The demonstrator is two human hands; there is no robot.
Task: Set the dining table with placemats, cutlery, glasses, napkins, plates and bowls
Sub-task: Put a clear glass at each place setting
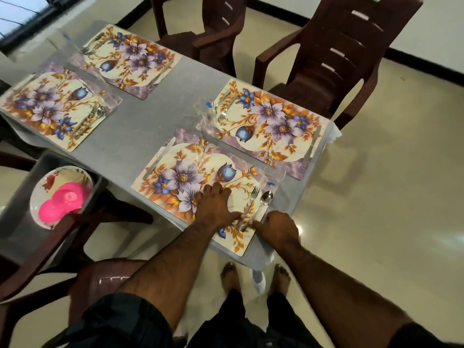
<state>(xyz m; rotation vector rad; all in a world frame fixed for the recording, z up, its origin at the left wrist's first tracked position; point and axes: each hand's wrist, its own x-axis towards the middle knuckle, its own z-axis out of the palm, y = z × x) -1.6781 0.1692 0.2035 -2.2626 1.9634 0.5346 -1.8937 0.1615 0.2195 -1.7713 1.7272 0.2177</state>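
Four floral placemats lie on the grey table [140,126]. On the nearest placemat [180,172] a fork [251,200] and a spoon [262,203] lie side by side at its right end, and a knife [158,156] at its left end. My left hand [213,204] rests flat on this mat, its thumb against the fork's handle. My right hand [276,227] is at the mat's near corner, fingers curled, fingertips on the lower end of the spoon's handle. A clear glass [273,178] stands just beyond the spoon. The other mats carry cutlery too.
A grey tub [20,197] on a chair at the left holds flowered plates [62,177] and pink bowls [60,202]. Brown plastic chairs [326,59] stand along the far side, another chair [108,280] by my left leg. A second glass [211,110] stands on the far-right mat.
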